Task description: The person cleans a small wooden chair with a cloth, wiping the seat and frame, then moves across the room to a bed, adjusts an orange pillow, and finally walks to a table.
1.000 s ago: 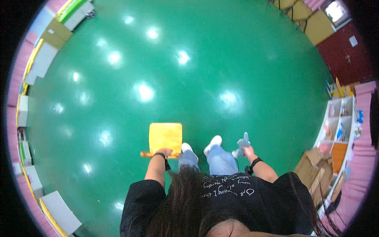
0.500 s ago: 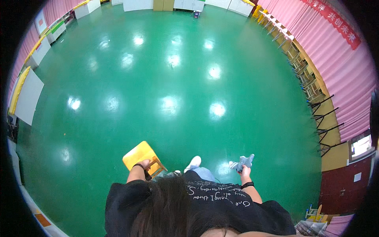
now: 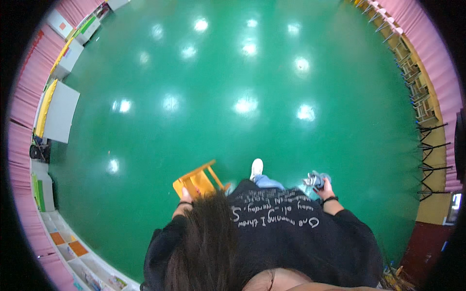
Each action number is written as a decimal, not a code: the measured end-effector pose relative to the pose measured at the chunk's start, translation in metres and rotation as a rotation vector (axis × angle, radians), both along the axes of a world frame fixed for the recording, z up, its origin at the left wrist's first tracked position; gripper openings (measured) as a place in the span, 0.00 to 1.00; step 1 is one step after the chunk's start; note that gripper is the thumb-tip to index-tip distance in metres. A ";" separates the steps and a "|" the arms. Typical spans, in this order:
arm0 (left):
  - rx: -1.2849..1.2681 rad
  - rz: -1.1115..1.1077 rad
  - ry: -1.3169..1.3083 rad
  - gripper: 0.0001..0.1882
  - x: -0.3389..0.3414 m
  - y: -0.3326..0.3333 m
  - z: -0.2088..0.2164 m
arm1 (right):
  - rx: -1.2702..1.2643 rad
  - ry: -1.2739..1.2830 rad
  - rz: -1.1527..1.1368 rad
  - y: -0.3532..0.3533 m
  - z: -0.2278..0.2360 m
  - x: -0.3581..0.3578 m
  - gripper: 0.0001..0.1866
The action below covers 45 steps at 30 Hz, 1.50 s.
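Carrying seems the present step: left hand, fingers partly hidden, grips a small wooden chair at left side; right hand curls around grey cloth. Next move likely calls for steady grip.

Arrangement about the chair, held in the left hand, with floor ahead and to both sides. To the right of the chair: first a shoe, slightly ahead; then, farther over, a cloth-like bundle in the right hand. Far to the right of the chair: tripods, with a row of seats ahead of them and a curtain beyond. Right of the chair and behind it: a door. Left of the chair and ahead: a cabinet, before another curtain. Left of the chair and behind it: a shelf with compartments.
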State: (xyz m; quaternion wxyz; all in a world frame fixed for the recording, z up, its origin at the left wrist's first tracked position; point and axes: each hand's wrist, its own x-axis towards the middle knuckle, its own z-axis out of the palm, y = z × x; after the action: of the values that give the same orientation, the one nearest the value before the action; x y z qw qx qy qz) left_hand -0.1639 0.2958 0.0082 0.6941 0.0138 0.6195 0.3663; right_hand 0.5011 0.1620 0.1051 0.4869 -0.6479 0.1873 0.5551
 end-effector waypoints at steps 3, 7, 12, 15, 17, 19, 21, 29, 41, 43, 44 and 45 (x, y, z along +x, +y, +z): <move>0.096 0.130 -0.093 0.31 0.021 0.006 0.012 | -0.077 0.083 -0.074 0.038 -0.030 0.046 0.21; -0.061 0.336 -0.063 0.24 0.062 0.064 0.085 | -0.165 -0.018 0.012 0.114 -0.050 0.052 0.22; -0.112 0.460 -0.104 0.24 0.056 0.041 0.097 | -0.087 -0.094 0.303 0.223 -0.009 0.019 0.21; -0.137 0.511 -0.108 0.24 0.027 0.020 0.089 | -0.001 -0.026 0.394 0.245 -0.012 -0.031 0.19; -0.131 0.536 -0.135 0.24 0.025 0.028 0.079 | 0.013 -0.019 0.448 0.261 -0.008 -0.038 0.18; -0.100 0.550 -0.174 0.23 0.022 0.051 0.064 | -0.014 -0.032 0.500 0.284 -0.012 -0.037 0.18; -0.097 0.588 -0.210 0.23 0.018 0.062 0.055 | -0.040 -0.029 0.499 0.301 -0.017 -0.027 0.18; -0.143 0.586 -0.181 0.24 0.020 0.171 0.042 | -0.085 -0.105 0.378 0.430 -0.010 0.006 0.20; -0.101 0.539 -0.213 0.24 0.053 0.344 0.042 | -0.046 -0.052 0.185 0.615 -0.020 0.026 0.17; -0.099 0.538 -0.203 0.24 0.053 0.370 0.052 | -0.017 -0.058 0.210 0.647 -0.017 0.022 0.17; -0.098 0.541 -0.202 0.24 0.054 0.387 0.055 | -0.017 -0.055 0.217 0.663 -0.014 0.022 0.17; -0.097 0.534 -0.196 0.23 0.055 0.404 0.062 | -0.010 -0.072 0.252 0.678 -0.010 0.023 0.17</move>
State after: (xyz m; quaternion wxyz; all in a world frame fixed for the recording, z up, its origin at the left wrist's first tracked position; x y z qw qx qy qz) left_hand -0.1090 0.6998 0.0698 0.6296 -0.2184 0.5480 0.5056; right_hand 0.5236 0.8400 0.0954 0.4164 -0.6881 0.0898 0.5875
